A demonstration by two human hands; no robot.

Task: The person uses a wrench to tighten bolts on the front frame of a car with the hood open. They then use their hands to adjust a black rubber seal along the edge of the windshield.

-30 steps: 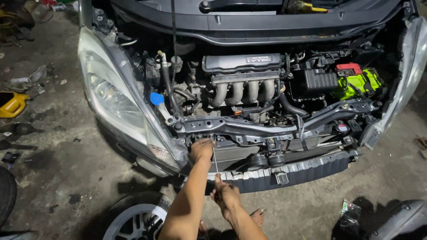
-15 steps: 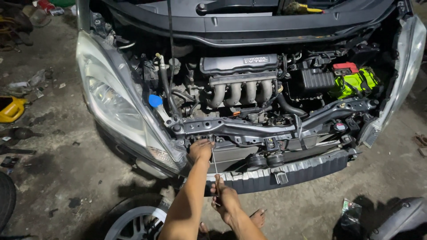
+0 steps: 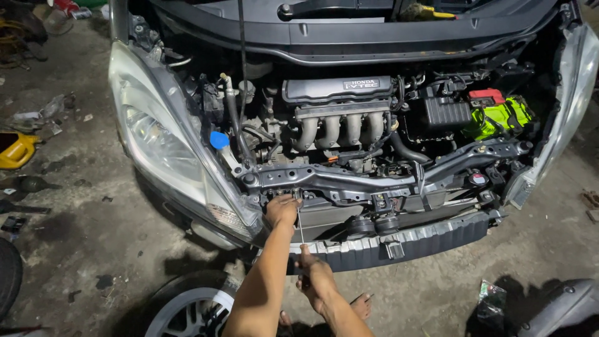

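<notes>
Gripping thin rod (image 3: 300, 228) upright: left hand (image 3: 282, 209) pinching top at front crossmember (image 3: 349, 181), right hand (image 3: 314, 269) clasping bottom, directly beneath.

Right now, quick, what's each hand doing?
Left hand: closed at the top of the thin screwdriver shaft, against the front crossmember.
Right hand: closed around the screwdriver's lower end.

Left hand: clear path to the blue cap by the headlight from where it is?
Probably yes. The left hand sits on the front crossmember, and the blue cap lies up and to its left, with only open bay edge and a hose beside it. Nothing visibly blocks it.
</notes>
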